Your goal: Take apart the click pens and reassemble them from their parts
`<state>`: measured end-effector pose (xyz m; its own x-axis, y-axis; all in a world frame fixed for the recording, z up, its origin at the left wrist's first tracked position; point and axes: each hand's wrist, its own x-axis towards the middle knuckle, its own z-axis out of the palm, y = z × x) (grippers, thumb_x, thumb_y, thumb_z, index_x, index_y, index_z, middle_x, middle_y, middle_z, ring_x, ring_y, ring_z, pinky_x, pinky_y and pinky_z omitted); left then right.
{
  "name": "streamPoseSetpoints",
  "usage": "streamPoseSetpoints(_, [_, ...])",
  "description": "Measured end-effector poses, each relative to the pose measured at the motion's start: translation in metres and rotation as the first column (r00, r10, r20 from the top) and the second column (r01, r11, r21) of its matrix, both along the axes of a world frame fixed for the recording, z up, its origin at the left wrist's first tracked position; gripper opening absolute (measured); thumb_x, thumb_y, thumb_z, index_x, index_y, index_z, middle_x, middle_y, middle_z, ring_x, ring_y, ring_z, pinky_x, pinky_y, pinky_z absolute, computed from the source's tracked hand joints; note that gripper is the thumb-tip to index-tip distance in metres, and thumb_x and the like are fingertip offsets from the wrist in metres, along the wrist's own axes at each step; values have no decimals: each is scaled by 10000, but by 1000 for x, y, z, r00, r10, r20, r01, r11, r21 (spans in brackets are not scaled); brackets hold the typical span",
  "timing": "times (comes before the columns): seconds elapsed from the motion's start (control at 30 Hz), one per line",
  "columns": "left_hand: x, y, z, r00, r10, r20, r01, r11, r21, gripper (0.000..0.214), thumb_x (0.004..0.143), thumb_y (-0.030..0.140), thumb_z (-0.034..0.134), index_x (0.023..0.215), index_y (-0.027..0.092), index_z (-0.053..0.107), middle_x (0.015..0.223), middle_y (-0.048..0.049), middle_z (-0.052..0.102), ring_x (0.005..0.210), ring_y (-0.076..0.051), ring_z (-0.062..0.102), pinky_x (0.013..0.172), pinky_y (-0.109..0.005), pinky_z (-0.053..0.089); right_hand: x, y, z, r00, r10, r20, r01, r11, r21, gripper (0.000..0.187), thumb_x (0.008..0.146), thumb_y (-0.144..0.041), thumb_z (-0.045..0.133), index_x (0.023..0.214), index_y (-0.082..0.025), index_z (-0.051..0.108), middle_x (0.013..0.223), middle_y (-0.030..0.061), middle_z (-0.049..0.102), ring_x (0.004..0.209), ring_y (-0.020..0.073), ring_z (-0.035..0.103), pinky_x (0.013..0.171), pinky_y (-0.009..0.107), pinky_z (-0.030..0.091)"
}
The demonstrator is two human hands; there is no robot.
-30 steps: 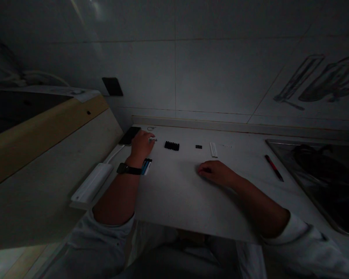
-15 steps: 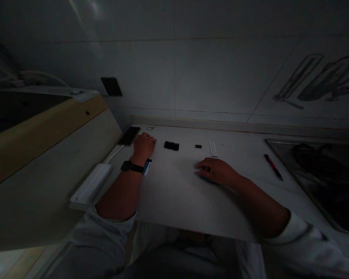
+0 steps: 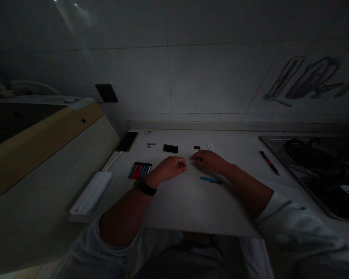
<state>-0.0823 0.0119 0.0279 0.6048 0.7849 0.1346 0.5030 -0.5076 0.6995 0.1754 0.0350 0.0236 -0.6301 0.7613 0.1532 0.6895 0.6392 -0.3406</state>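
My left hand (image 3: 171,167) is over the middle of the table, its fingers and thumb closed in a pinch; what they hold, if anything, is too small to make out. Facing it across a narrow gap, my right hand (image 3: 208,161) has its fingers curled together, their tips pointing left, and I cannot make out anything in them. Just below the right hand lies a blue pen barrel (image 3: 210,180). Beyond the hands are a row of black ribbed grips (image 3: 170,148), small dark pieces (image 3: 197,147) and thin white sticks (image 3: 210,146), partly hidden by the right hand.
Red and blue pen barrels (image 3: 139,170) lie beside the left wrist. Small metal parts (image 3: 151,144) and a phone (image 3: 127,142) are at the back left, near a white power strip (image 3: 91,193). A red-and-black pen (image 3: 269,162) lies left of a metal-rimmed recess (image 3: 296,176).
My left hand has moved from the small metal parts rightward and nearer to the middle. My right hand has let go of the blue pen barrel and moved slightly away from me.
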Motion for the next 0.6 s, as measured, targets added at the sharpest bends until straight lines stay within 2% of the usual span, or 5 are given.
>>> streamPoseSetpoints(0.17, [-9,10,-7,991,85,-104,-72,989,128,73,907,253,690,917,204,743,878,-45,746,808,-204,674,748,-318,484,-33,31,-1,986,2,166,-9,999,41,318,985,-276,572,1261,-185,701,1117,127,721,1023,244,675,886,328,484])
streamPoseSetpoints(0.3, [-14,15,-6,974,184,-133,-159,971,177,78,912,272,694,923,209,740,886,-52,751,830,-218,685,753,-325,484,-55,52,0,973,-51,225,32,996,87,452,987,-258,546,1435,-213,595,1211,137,694,1055,246,672,862,310,471])
streamPoseSetpoints(0.37, [-14,14,-4,968,216,-131,-192,966,173,81,918,271,688,933,209,738,899,-52,756,840,-220,689,753,-325,482,-58,57,-1,964,-53,260,26,994,106,442,997,-253,518,1431,-238,601,1199,129,693,1027,242,677,837,305,463])
streamPoseSetpoints(0.47, [-13,12,1,956,262,-131,-240,957,161,84,922,268,679,927,203,734,910,-56,757,845,-221,693,753,-327,483,-58,61,-1,957,-61,283,24,991,132,366,1009,-256,483,1317,-229,678,1174,119,700,1021,239,677,822,302,452])
streamPoseSetpoints(0.6, [-13,12,6,941,322,-106,-302,937,175,84,928,266,664,921,207,725,929,-56,757,864,-218,694,771,-327,492,-58,61,0,954,-72,290,27,988,154,432,992,-225,497,1404,-251,621,1208,102,697,1033,235,672,807,300,442])
